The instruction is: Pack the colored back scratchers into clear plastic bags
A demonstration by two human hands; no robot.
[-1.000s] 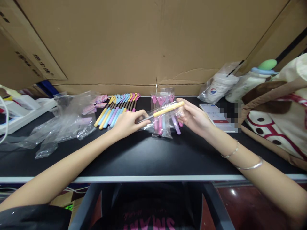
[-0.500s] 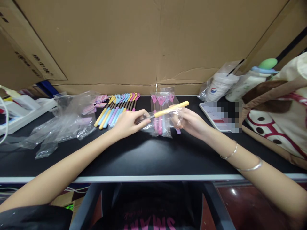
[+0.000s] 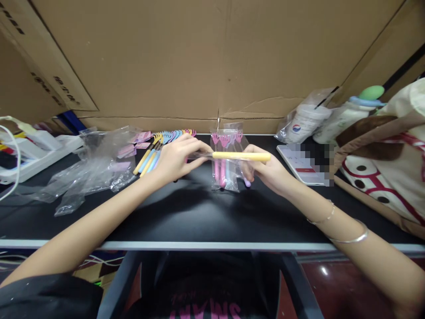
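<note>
Mid-frame, the left hand [image 3: 177, 159] and, right of centre, the right hand [image 3: 269, 173] are bridged by a yellow-handled back scratcher [image 3: 241, 156], just swung from slanting to nearly level. Left fingers pinch its left end; right fingers curl, grip unclear.

Slim yellow-handled stick [image 3: 241, 156], rounded end, nearly level, spanning both hands [image 3: 181, 157]

Both hands [image 3: 181, 155] [image 3: 262, 170] half-curled, near each other

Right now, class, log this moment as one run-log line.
left hand: holding yellow-handled stick | right hand: at its handle end, grip unclear | bagged sticks: on table | stick row: partly behind left hand
</note>
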